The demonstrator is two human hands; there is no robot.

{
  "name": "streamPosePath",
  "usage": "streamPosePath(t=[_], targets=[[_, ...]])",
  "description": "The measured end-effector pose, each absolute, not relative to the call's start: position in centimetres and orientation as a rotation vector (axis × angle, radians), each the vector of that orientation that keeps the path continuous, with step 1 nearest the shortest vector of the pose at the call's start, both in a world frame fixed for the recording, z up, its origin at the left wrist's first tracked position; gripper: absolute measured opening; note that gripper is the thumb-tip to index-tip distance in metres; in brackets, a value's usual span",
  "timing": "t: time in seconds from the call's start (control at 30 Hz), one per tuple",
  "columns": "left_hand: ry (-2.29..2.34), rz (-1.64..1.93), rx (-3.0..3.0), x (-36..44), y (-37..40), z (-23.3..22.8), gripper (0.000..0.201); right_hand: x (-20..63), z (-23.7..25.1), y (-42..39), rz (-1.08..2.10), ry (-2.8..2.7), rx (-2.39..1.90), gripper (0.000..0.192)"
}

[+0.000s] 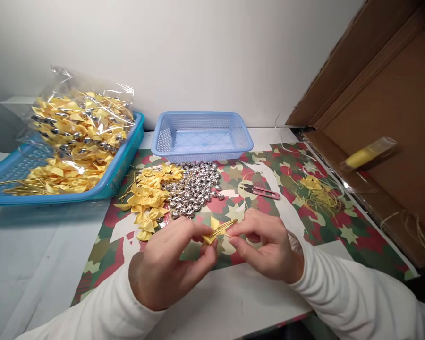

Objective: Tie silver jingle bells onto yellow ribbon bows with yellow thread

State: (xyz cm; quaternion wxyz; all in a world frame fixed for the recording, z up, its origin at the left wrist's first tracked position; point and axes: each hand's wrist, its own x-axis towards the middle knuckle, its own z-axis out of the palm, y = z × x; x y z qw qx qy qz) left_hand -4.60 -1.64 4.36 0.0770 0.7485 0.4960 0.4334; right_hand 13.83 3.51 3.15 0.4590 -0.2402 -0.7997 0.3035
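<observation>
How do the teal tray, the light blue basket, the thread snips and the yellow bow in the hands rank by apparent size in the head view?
1. Teal tray, partly cut off at the left edge.
2. Light blue basket.
3. Thread snips.
4. Yellow bow, pinched by the left hand and right hand.

The bow is partly covered by fingers, so 3 and 4 are close.

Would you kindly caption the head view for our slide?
Left hand and right hand pinch a yellow bow beside silver beads.

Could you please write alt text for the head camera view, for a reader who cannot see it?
Left hand and right hand together pinch a yellow ribbon bow above a patterned mat. Behind lie loose bows, silver beads, snips and an empty basket.
</observation>
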Motion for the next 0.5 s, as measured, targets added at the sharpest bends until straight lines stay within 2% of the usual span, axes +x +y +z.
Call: streamPosePath(t=[0.5], targets=[[1.553,1.205,2.106,-4.35,-1.79,4.57,0.013,13.83,2.96,3.61,0.660,-2.052,-0.415,0.008]])
